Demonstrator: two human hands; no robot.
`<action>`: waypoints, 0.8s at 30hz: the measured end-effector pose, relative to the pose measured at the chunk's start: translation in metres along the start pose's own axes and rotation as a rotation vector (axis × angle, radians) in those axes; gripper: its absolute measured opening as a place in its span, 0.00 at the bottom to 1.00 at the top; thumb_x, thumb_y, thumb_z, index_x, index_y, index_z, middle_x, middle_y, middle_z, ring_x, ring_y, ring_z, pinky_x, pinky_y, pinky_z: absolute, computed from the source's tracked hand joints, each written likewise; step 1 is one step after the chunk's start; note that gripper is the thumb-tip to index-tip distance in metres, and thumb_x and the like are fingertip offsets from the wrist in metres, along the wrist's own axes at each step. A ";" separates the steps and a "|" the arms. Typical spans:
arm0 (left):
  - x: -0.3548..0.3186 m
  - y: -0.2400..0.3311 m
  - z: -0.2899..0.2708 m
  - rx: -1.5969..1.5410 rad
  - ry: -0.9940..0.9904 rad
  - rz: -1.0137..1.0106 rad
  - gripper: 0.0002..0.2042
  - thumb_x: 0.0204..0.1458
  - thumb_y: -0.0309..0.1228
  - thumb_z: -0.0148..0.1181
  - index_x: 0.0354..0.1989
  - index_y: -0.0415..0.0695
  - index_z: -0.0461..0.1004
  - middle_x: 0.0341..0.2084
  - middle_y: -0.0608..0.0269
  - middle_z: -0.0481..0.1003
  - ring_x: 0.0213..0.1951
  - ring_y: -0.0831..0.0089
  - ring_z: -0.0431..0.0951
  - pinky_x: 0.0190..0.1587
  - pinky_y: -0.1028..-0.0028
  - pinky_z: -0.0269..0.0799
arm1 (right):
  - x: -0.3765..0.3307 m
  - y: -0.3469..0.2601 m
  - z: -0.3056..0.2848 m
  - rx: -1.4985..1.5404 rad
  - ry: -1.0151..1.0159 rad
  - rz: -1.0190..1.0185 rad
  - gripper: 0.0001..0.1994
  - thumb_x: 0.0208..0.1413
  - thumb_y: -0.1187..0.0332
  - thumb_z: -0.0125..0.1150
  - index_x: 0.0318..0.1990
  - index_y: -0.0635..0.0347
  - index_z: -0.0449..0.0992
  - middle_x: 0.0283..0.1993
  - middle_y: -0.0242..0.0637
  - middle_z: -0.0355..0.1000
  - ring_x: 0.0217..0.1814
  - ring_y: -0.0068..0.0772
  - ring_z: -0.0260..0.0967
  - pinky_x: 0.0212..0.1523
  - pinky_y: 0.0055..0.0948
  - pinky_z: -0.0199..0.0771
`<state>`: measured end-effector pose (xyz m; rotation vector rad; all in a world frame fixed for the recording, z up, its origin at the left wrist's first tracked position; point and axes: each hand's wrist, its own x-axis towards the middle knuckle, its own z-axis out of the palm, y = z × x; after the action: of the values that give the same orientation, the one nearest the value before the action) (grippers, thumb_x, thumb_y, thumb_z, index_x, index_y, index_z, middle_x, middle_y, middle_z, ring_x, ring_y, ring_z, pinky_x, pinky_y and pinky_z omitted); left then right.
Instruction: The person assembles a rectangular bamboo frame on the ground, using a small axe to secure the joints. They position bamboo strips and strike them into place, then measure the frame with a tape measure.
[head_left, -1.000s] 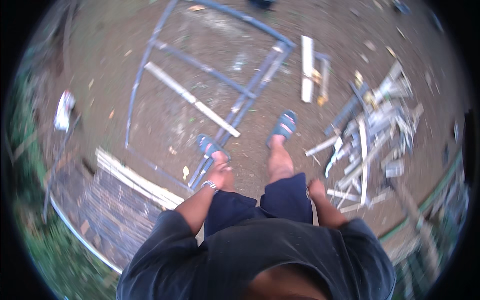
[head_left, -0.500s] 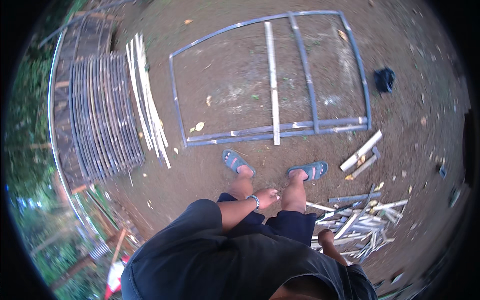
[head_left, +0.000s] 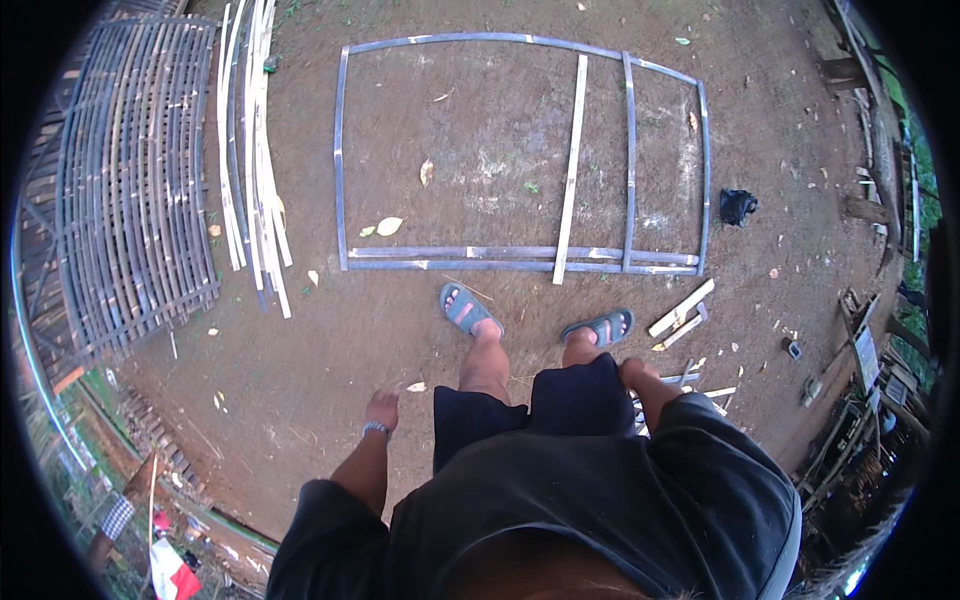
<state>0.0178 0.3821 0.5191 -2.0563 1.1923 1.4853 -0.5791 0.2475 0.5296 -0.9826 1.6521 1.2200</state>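
Observation:
My left hand [head_left: 381, 410], with a bracelet at its wrist, hangs out over bare soil to the left of my shorts. Its fingers look loosely apart, and nothing shows in them. Beside the right leg of my dark shorts [head_left: 580, 398] is my right hand [head_left: 634, 374]; its fingers are curled under and mostly hidden. Ahead of my sandalled feet, a large rectangular frame of dark bamboo strips [head_left: 440, 266] lies flat on the ground. One pale strip [head_left: 572, 165] lies lengthwise across it, its near end past the front edge. A dark crossbar [head_left: 630, 160] runs parallel to its right.
Long pale bamboo strips [head_left: 262, 170] lie left of the frame, beside a slatted bamboo panel [head_left: 135, 170]. To the right are a black plastic bag [head_left: 737, 207], a split bamboo piece [head_left: 682, 306] and a wooden-handled tool [head_left: 686, 328]. Cut strips [head_left: 720, 393] show partly behind my right arm.
My left hand has swung from between my legs out to the left. My right hand has come forward beside my shorts. My view has turned, and my body covers most of the cut strips.

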 end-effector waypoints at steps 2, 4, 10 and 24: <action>-0.005 -0.056 0.006 0.032 0.044 -0.114 0.19 0.64 0.34 0.46 0.57 0.39 0.76 0.56 0.46 0.78 0.62 0.51 0.74 0.69 0.60 0.63 | 0.020 -0.031 -0.038 -0.234 0.078 -0.191 0.18 0.63 0.59 0.51 0.53 0.53 0.81 0.60 0.48 0.76 0.63 0.53 0.73 0.62 0.49 0.73; -0.013 -0.088 0.018 0.043 0.060 -0.158 0.18 0.62 0.33 0.47 0.53 0.40 0.78 0.55 0.48 0.78 0.60 0.51 0.75 0.67 0.59 0.66 | 0.040 -0.057 -0.064 -0.275 0.291 -0.402 0.16 0.62 0.64 0.51 0.49 0.60 0.82 0.58 0.49 0.77 0.60 0.52 0.75 0.59 0.49 0.76; 0.003 -0.064 -0.018 0.430 -0.394 -0.163 0.20 0.59 0.53 0.58 0.42 0.49 0.85 0.47 0.54 0.82 0.53 0.52 0.80 0.56 0.57 0.76 | 0.048 -0.123 -0.110 -0.478 0.359 -0.602 0.14 0.63 0.65 0.49 0.45 0.59 0.81 0.51 0.50 0.77 0.56 0.53 0.75 0.54 0.47 0.79; 0.253 0.056 -0.464 -0.245 0.247 -0.283 0.26 0.62 0.53 0.55 0.55 0.42 0.79 0.50 0.41 0.80 0.54 0.48 0.79 0.57 0.59 0.73 | 0.085 -0.398 -0.363 0.764 0.206 -0.510 0.17 0.65 0.55 0.56 0.44 0.62 0.77 0.38 0.47 0.80 0.39 0.47 0.78 0.43 0.42 0.76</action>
<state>0.2851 -0.0762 0.4877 -2.5097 0.7831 1.3252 -0.3025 -0.2010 0.3892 -0.9508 1.6689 0.1156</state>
